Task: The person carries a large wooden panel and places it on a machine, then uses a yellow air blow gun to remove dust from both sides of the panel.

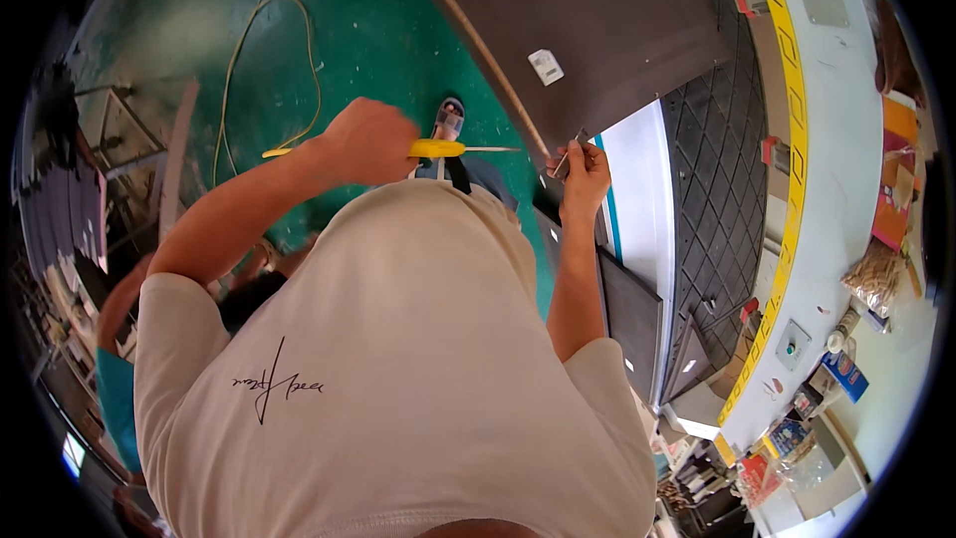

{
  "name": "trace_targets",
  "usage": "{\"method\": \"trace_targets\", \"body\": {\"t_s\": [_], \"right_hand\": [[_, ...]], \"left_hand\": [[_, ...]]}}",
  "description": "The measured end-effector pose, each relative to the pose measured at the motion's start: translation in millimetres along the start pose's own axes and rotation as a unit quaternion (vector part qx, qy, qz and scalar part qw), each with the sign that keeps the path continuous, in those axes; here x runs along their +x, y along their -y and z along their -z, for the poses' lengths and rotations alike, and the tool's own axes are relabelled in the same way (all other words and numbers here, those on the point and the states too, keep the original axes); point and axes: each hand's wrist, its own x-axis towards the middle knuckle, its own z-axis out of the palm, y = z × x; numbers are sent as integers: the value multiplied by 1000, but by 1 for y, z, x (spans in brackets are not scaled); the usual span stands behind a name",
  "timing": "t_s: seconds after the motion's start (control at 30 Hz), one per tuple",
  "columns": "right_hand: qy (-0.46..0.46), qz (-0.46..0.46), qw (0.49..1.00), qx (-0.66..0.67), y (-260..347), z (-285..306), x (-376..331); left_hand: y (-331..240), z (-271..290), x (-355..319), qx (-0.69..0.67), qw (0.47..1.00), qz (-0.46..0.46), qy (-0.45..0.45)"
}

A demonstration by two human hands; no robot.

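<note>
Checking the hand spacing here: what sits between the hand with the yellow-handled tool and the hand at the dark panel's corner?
In the head view, between left hand and right hand: the tool's thin blade, a sandalled foot and green floor.

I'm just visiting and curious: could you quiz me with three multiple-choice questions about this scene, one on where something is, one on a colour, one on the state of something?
1. Where does the right hand pinch? 
A. the corner of the dark board 
B. the yellow cord 
C. the shirt

2. What colour is the handle of the tool in the left hand? 
A. red 
B. yellow 
C. blue

3. How is the left hand? 
A. spread flat 
B. empty 
C. closed in a fist round the tool

Answers: 
1 A, the fingers meet at the board's lower corner. 
2 B, a yellow handle sticks out of the fist. 
3 C, the fingers are wrapped round the handle.
</note>
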Motion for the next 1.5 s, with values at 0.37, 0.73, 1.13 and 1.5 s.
{"method": "trace_targets", "body": {"t_s": [0.37,0.73,1.13,1.5], "right_hand": [[2,-36,993,113,1,-8,59],[-51,-33,972,226,6,-47,68],[-82,-93,973,194,43,-158,123],[104,-90,983,124,112,-440,224]], "left_hand": [[-38,160,90,157,985,-35,69],[-52,234,238,88,994,2,-59],[173,290,162,220,974,31,47],[429,292,80,-68,994,82,34]]}}
